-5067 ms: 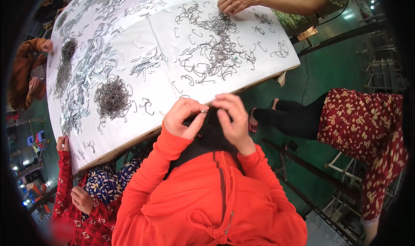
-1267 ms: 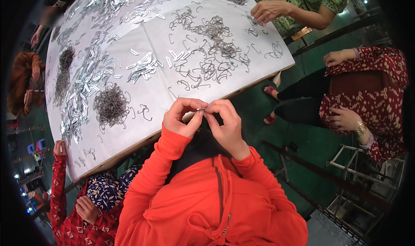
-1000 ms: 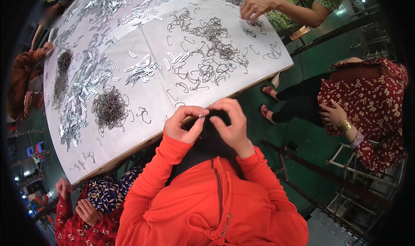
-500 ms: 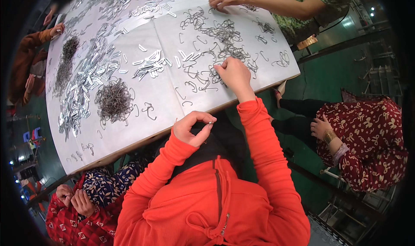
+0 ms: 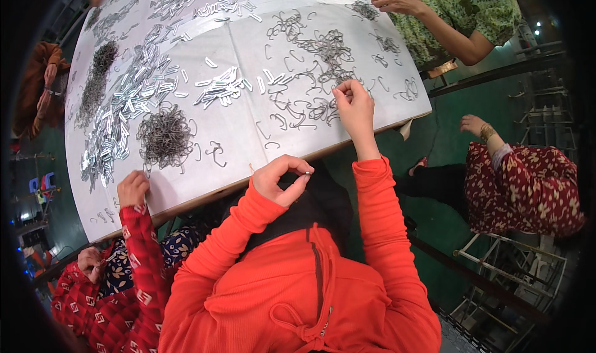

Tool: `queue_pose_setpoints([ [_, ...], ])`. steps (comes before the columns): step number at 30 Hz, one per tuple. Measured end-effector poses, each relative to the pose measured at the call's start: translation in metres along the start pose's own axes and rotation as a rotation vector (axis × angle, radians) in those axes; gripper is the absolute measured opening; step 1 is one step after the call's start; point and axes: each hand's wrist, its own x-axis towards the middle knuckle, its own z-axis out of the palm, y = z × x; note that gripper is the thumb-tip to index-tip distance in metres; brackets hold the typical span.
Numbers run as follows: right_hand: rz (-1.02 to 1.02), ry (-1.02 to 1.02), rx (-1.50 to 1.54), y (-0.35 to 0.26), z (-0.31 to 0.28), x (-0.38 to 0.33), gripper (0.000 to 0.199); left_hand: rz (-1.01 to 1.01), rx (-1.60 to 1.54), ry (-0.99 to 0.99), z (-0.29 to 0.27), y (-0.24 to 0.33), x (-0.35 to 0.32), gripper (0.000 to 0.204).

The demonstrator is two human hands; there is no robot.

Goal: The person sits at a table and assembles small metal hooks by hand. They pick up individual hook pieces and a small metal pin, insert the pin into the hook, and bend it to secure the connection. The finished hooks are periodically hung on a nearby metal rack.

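Observation:
My left hand is in front of the table's near edge, thumb and fingertips pinched on a small shiny metal piece that barely shows. My right hand is over the near right side of the table, beside a loose spread of thin bent wire hooks. Its fingertips are drawn together, and what they may hold is too small to make out. To the left of the hooks lies a small heap of short silvery metal strips.
The white-covered table also bears a dense dark pile of hooks and a long band of silvery strips. A neighbour in red reaches in at left; a person in green sits at far right. Another in patterned red is at right.
My right hand has lifted slightly to the right off the hooks. The left neighbour's hand has come onto the table edge. The green-sleeved person's hand has drawn back rightward.

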Motion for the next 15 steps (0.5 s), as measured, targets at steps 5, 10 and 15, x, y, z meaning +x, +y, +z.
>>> queue_pose_setpoints([
  [5, -0.003, -0.072, 0.282, -0.002, -0.001, 0.003, 0.011, 0.021, 0.012, -0.021, 0.005, 0.000, 0.000, 0.013],
  [10, -0.024, -0.116, -0.072, -0.009, -0.004, -0.006, 0.011, 0.010, 0.009, 0.005, 0.007, -0.001, -0.003, 0.012],
  [15, 0.296, -0.344, 0.856, -0.030, -0.037, -0.054, 0.009, -0.015, 0.033, 0.037, 0.004, 0.002, -0.002, 0.012],
])
